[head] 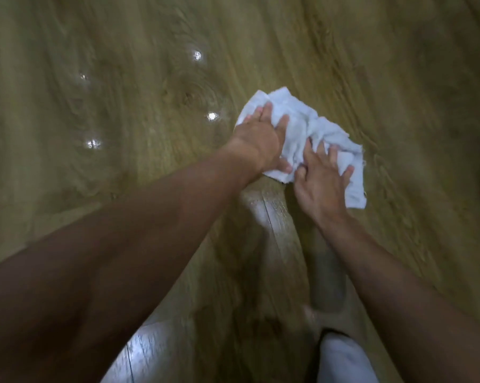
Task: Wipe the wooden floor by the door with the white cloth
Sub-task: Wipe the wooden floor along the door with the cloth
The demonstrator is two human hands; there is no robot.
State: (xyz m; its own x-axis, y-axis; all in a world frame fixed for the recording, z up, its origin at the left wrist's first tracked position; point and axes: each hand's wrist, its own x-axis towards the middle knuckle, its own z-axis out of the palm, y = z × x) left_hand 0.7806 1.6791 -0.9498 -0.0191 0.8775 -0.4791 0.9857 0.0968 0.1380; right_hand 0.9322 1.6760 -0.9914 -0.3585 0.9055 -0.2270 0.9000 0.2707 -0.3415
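The white cloth lies crumpled on the wooden floor, a little right of the middle of the head view, bunched into soft folds with one corner pointing away from the person and another hanging toward the lower right. Both hands are on it, palms down. The left hand covers the cloth's left part, its fingers stretched out flat and fairly close together over the fabric, with the thumb lying along the near edge of the cloth. The right hand rests on the near right part, just beside the left thumb, its fingers fanned apart and their tips pressed into the folds; neither hand gathers the cloth into a fist. Both bare forearms reach in from the lower corners, the left one dark in shade. The floor shows brown grain with a knot pattern to the left of the cloth, and four small bright light spots gleam on it, the nearest just beside the left hand. A plank seam runs between the two arms, with a pale sheen on the boards around it. At the bottom edge, right of centre, a piece of white garment shows, blurred. The whole picture is slightly smeared.
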